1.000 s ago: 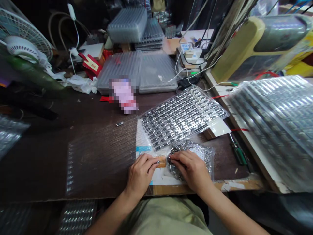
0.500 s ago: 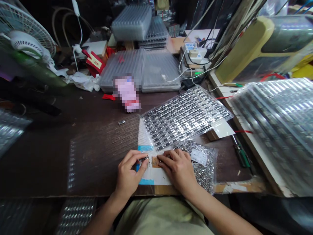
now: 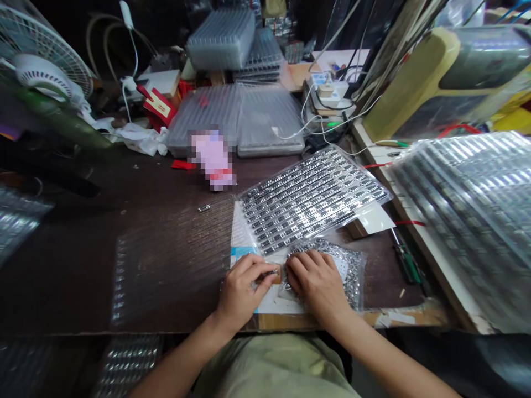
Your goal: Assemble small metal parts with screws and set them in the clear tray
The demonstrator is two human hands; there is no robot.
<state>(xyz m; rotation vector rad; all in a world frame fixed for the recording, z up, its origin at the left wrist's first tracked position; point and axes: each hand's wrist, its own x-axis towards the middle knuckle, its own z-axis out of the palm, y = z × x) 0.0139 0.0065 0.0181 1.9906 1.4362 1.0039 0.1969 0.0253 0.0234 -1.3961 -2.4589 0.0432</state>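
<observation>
My left hand [image 3: 240,287] pinches a small dark and silver D-sub connector [image 3: 271,272] between thumb and fingertips, at the left of a small orange-brown block [image 3: 277,275]. My right hand [image 3: 319,279] is closed, its fingers curled down at the near left side of a clear bag of small metal parts [image 3: 352,276]; what its fingertips hold, if anything, is hidden. Behind both hands lies a clear plastic tray [image 3: 262,250] filled with rows of similar connectors. One loose connector [image 3: 204,208] rests on the dark table to the left.
An unfilled-looking clear tray [image 3: 119,282] lies at the left. Stacked trays [image 3: 271,121] stand at the back, with more trays [image 3: 464,182] on the right. A green-handled screwdriver [image 3: 409,265] lies right of the bag. A fan [image 3: 45,77] stands back left.
My left hand went left from the block with a connector, then came back right to it. My right hand moved to the block and has returned to the bag, fingers now curled.
</observation>
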